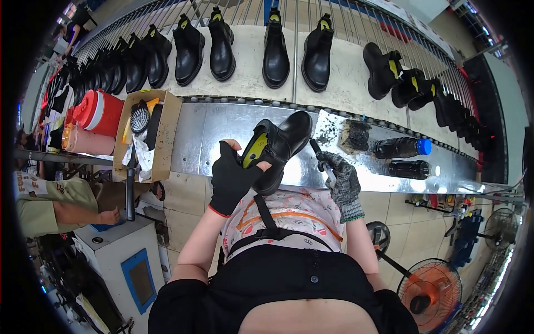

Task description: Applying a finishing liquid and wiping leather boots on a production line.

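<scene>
A black ankle boot (290, 132) with a yellow-green insole is tilted over the near edge of the metal bench, its toe pointing away to the right. My left hand (233, 177), in a black glove with bare fingertips, grips it by the open shaft. To the right of the boot, my right hand (340, 183) wears a grey knitted glove. Its fingers are closed round a slim tool (316, 147) with a dark end and a pale handle; its exact kind is unclear. The dark end stands close to the boot, apparently not touching it.
A blackened sponge block (356, 137) and two bottles of dark liquid (396, 148) stand on the metal bench (194, 133) at right. A cardboard box (169, 119) holds a hairbrush (140, 118). Black boots (276, 55) line the conveyor beyond. Another person's hand (109, 216) is at left.
</scene>
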### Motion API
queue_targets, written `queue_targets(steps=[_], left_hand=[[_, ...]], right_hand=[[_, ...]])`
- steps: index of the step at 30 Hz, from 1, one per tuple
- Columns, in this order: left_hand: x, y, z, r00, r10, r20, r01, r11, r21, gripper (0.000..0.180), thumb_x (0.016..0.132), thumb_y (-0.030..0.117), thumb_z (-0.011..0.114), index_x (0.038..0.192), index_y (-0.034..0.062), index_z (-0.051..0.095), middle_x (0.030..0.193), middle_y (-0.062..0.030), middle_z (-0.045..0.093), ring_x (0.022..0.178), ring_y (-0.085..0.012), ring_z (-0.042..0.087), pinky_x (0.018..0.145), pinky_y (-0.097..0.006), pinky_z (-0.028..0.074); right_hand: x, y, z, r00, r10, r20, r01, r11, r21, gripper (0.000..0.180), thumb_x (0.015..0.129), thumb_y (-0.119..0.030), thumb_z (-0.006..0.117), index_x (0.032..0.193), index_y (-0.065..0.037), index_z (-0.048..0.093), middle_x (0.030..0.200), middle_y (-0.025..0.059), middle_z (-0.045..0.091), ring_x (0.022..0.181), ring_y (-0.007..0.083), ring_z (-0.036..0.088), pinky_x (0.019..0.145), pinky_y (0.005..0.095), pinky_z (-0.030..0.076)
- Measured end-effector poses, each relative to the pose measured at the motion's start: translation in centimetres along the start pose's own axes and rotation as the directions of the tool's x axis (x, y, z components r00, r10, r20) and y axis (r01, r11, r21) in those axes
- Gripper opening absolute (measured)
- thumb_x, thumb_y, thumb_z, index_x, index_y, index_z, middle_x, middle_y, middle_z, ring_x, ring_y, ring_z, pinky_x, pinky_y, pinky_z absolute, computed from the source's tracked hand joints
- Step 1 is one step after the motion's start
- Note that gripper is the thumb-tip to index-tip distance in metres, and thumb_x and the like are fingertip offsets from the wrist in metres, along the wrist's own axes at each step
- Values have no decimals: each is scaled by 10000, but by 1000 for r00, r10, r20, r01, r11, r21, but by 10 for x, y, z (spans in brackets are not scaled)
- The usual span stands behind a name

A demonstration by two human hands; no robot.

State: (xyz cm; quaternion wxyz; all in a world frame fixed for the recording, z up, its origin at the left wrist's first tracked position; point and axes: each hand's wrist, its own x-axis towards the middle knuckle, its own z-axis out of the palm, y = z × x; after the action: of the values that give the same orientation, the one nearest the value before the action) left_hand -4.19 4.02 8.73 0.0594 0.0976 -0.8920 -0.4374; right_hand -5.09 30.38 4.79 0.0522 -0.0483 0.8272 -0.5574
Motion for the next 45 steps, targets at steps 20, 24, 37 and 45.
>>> queue_targets(steps=[20, 24, 37, 45], left_hand=[[-32, -25, 11, 855, -268, 445, 498, 666, -556, 781, 656, 3, 724, 1303, 40, 287, 965, -132, 550, 755, -176, 612, 593, -285, 554], [-32, -26, 13, 754, -252, 606, 623, 564, -542, 743, 651, 3, 706, 1298, 46, 343, 962, -103, 560, 759, -162, 602, 607, -277, 553], [-24, -14, 30, 764, -155, 626, 582, 585, -565, 640, 655, 72, 690, 1230, 18, 415, 919, -85, 577, 703, -170, 614, 551, -282, 550], [-12, 9, 27, 733, -90, 674, 660, 334, -673, 499, 747, 84, 619, 1190, -47, 429, 912, -184, 604, 707, -258, 665, 546, -253, 561]], right_hand=[[-25, -36, 2, 987, -104, 122, 105, 994, -6, 311, 878, -228, 499, 1082, -31, 627, 998, 160, 652, 905, 283, 639, 814, 334, 492], [-24, -31, -7, 979, -7, 206, 14, 999, -36, 303, 789, -178, 634, 1065, -54, 644, 1001, 128, 659, 915, 276, 636, 832, 337, 490], [-57, -53, -47, 939, -35, 341, 118, 967, -225, 374, 904, -304, 403, 1111, -97, 635, 1018, 157, 645, 913, 284, 626, 813, 354, 484], [-72, -70, -54, 970, -113, 216, 152, 973, -175, 455, 851, -405, 462, 1023, -27, 648, 1006, 163, 653, 947, 329, 627, 838, 375, 490]])
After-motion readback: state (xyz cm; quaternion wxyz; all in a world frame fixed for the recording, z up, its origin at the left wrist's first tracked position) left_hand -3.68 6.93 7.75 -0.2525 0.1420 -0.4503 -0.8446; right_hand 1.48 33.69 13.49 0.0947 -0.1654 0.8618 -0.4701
